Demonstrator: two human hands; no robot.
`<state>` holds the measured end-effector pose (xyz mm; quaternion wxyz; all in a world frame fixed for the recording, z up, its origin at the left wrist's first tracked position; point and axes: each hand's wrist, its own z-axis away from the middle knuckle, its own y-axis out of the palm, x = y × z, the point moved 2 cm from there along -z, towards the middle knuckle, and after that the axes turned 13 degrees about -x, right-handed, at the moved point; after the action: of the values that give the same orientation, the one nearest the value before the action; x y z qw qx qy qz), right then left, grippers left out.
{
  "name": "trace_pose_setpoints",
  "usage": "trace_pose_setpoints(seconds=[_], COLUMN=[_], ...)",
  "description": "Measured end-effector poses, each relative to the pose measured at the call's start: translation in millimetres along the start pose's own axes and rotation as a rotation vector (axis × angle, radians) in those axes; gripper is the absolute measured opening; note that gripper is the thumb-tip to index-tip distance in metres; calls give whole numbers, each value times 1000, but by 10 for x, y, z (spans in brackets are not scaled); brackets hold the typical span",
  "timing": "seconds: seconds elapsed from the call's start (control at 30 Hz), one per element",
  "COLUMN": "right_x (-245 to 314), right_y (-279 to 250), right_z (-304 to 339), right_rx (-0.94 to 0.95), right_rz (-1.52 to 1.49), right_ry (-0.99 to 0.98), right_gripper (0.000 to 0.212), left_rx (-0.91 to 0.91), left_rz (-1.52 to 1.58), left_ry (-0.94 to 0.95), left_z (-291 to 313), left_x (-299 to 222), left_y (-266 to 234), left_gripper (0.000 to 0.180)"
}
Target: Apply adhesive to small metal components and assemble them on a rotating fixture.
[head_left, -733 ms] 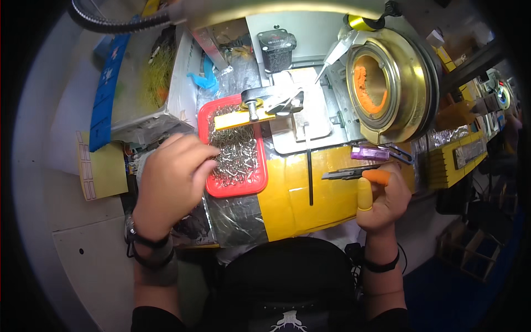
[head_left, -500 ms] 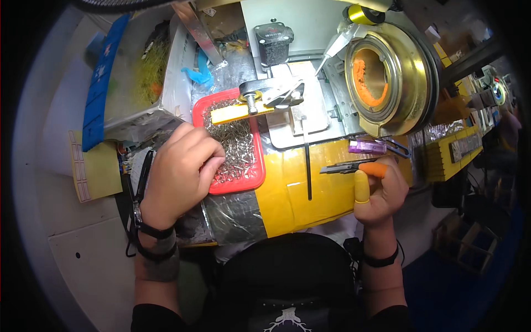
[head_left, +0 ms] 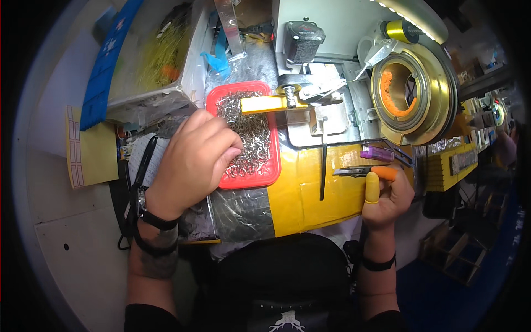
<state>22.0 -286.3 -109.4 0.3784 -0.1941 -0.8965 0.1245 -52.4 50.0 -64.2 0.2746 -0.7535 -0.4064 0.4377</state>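
My left hand (head_left: pixel 191 160) reaches over the left edge of a red plastic tray (head_left: pixel 271 178), thumb and fingertips pinched together. Whatever may be between them is hidden. A heap of small shiny bent-wire pieces (head_left: pixel 254 145) that look like hooks fills the tray. To the right, my right hand (head_left: pixel 394 196) grips a slim utility knife (head_left: pixel 354 172), its tip pointing left over the yellow work surface (head_left: pixel 298 205). An orange and a yellow finger cot cover two of that hand's digits. Above the tray juts a clamp arm (head_left: pixel 310 95) with a yellow strip (head_left: pixel 265 105).
A black rod (head_left: pixel 323 171) lies between my hands, near a purple lighter (head_left: pixel 377 153). Behind stand a metal base plate (head_left: pixel 310 138), a small black box (head_left: pixel 304 41) and a brass ring-shaped fixture (head_left: pixel 437 99). A white bin (head_left: pixel 166 97) borders the left.
The whole view has shifted, so the bench appears farther right. My left hand stays pinched at the tray and my right hand keeps the knife, both nearly unmoved against the bench.
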Motion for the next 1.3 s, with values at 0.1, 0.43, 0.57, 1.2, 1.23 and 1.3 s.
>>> trace_pose_setpoints(seconds=[0.1,0.43,0.57,1.2,1.23,1.3], right_x=[-5,419,820,994,974,971], right_y=[3,118,499,963,943,987], right_z=[12,-190,-373,-387,-430,-408], right_rx=[-2,84,295,100,86,-97], right_rz=[-2,-102,-240,-807,-825,-950], right_ry=[12,-69,-153,191,178,404], right_gripper=[13,14,15,6,6,5], left_rx=[-68,-142,-163,-348,-370,-411], left_rz=[95,196,219,219,189,132], left_ry=[-75,-228,-232,-46,-20,51], left_z=[-1,33,80,-206,-277,-490], left_x=[5,79,93,-747,-805,-876], left_y=[-21,-67,-64,-280,-269,-195], left_gripper=[8,4,6,10,8,7])
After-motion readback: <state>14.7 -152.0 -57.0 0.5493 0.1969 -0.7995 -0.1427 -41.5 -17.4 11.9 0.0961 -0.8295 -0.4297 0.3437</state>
